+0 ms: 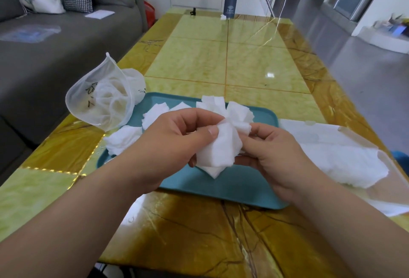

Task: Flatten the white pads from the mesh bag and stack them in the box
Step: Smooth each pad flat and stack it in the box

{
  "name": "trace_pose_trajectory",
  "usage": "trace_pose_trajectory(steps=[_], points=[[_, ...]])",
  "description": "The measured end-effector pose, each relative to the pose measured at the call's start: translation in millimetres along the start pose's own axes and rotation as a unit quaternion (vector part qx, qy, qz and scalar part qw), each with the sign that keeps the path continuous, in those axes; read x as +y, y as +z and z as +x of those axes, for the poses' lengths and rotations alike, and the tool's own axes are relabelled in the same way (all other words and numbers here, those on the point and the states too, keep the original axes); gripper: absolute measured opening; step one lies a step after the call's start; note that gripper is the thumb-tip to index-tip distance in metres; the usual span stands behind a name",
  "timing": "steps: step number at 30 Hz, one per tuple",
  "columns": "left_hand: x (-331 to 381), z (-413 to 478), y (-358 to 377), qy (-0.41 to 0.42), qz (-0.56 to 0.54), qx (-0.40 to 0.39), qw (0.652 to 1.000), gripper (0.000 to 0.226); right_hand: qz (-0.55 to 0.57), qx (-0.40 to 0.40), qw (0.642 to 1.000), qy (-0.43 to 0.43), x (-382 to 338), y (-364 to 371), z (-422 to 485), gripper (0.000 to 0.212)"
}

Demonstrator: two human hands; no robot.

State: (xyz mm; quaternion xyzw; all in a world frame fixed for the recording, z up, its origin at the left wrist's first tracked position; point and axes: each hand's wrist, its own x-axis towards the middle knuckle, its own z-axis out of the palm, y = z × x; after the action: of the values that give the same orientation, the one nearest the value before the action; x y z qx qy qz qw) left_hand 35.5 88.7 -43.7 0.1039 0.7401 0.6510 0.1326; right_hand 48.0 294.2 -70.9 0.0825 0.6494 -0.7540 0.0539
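My left hand [177,136] and right hand [274,156] together pinch one crumpled white pad [219,147] over the tray [221,187], mid-flattening I judge; next it needs pulling smooth, then laying in the box [358,138]

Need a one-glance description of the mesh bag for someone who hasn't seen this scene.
Start at the yellow marble-patterned table, then find the teal tray on it. At the tray's far-left corner, toward the grey sofa, sits the mesh bag. Unlike the opaque white pads beside it, it is see-through, puffed up, with black markings.
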Motion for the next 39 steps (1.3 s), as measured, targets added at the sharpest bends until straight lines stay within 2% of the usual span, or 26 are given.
trace_pose_trajectory(steps=[9, 16, 20, 23, 30, 35, 39], points=[[-5.2, 5.0, -2.3, 0.001, -0.033, 0.007, 0.999, 0.030, 0.025, -0.011, 1.000, 0.013, -3.0, -5.1, 0.5, 0.021], [-4.8, 3.6, 0.7, 0.006, -0.176, -0.065, 0.982, 0.037, 0.041, -0.009, 0.999, 0.012, -4.9, -1.4, -1.0, 0.008], [-8.1, 6.9, 7.0, -0.014, -0.084, -0.021, 0.996, 0.028, 0.051, -0.036, 0.998, 0.007, -6.7, 2.1, -3.5, 0.014], [-9.2, 8.4, 7.2, -0.028, -0.055, 0.004, 0.998, 0.029, 0.040, -0.055, 0.998, 0.003, -7.2, 1.2, -3.7, 0.022], [-9.3, 9.8, 9.9, -0.029, -0.072, 0.037, 0.996, 0.025, 0.046, -0.072, 0.996, 0.014, -8.0, 1.4, -3.4, 0.027], [-8.5, 9.8, 12.0, -0.031, -0.065, 0.058, 0.996, 0.024, 0.089, -0.085, 0.992, 0.038, -14.3, 2.3, -5.2, 0.040], [-6.9, 7.9, 12.2, -0.034, -0.027, 0.057, 0.997, 0.027, 0.069, -0.052, 0.996, 0.020, -10.5, 2.4, -5.6, 0.027]])
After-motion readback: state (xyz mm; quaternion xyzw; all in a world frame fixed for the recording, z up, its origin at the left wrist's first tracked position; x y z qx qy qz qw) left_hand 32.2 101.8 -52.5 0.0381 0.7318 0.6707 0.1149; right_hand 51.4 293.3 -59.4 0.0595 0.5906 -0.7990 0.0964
